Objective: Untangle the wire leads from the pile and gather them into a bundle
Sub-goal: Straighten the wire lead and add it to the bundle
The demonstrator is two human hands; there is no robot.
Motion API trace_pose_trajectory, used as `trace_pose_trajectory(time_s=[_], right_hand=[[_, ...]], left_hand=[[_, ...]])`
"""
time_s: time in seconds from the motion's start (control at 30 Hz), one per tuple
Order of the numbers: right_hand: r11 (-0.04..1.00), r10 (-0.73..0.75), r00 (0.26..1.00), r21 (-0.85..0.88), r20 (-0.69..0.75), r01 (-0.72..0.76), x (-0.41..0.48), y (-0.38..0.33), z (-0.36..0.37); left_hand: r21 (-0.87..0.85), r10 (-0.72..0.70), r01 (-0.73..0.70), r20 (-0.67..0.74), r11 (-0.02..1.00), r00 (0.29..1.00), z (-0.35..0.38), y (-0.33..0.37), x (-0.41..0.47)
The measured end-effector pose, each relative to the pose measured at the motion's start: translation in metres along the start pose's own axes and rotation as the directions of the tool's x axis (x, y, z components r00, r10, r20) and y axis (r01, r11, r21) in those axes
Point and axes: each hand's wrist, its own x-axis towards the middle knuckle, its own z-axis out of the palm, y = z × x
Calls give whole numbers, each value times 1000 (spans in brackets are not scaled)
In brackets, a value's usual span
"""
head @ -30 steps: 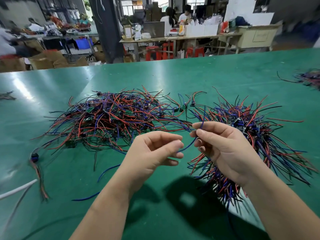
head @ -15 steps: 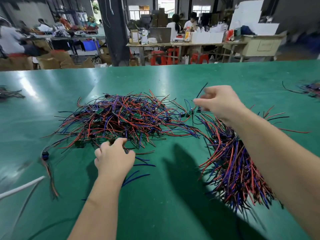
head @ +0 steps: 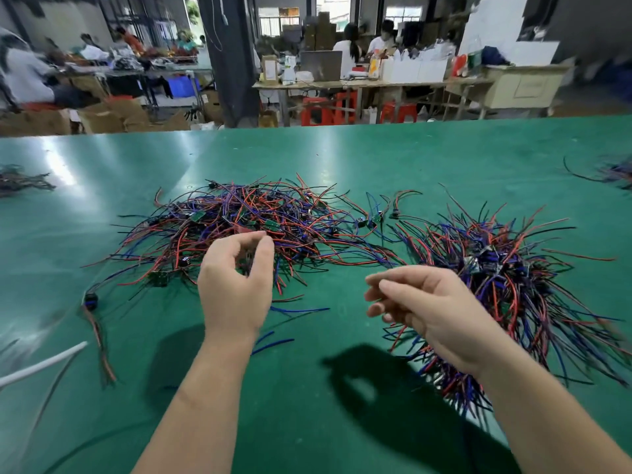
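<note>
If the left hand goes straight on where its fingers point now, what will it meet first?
Most likely the tangled pile of wire leads, lying directly beyond the left hand; its height above the pile is unclear.

Obs: left hand (head: pixel 236 289) over pile (head: pixel 191 230); curled fingers hide what, if anything, they pinch. Near side of bundle (head: pixel 519 289) behind right hand (head: pixel 431 313). Far-right wire cluster (head: pixel 615 172) blurred, cut by edge. At left, white cable (head: pixel 41 363), possibly tubing, cut off.

Glossy smooth green table (head: pixel 342 159), plastic-sheathed wire leads (head: pixel 239 220), matt cardboard boxes (head: pixel 113 114)
</note>
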Motion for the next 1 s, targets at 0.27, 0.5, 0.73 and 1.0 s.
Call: trace_pose_trajectory(time_s=[0.27, 0.5, 0.73, 1.0], right_hand=[[914, 72, 997, 399, 21, -75, 2, 0, 6], [888, -5, 997, 458, -76, 39, -1, -4, -6], [876, -21, 998, 481, -57, 46, -3, -7, -4], [860, -116, 992, 497, -40, 120, -5, -5, -7]], left_hand=[[-345, 495, -372, 410, 862, 767, 13, 46, -48], [-364, 397, -210, 582, 907, 710, 26, 44, -66], [-290, 256, -134, 439, 948, 861, 28, 38, -62], [-169, 256, -210, 331, 963, 908, 29, 28, -54]])
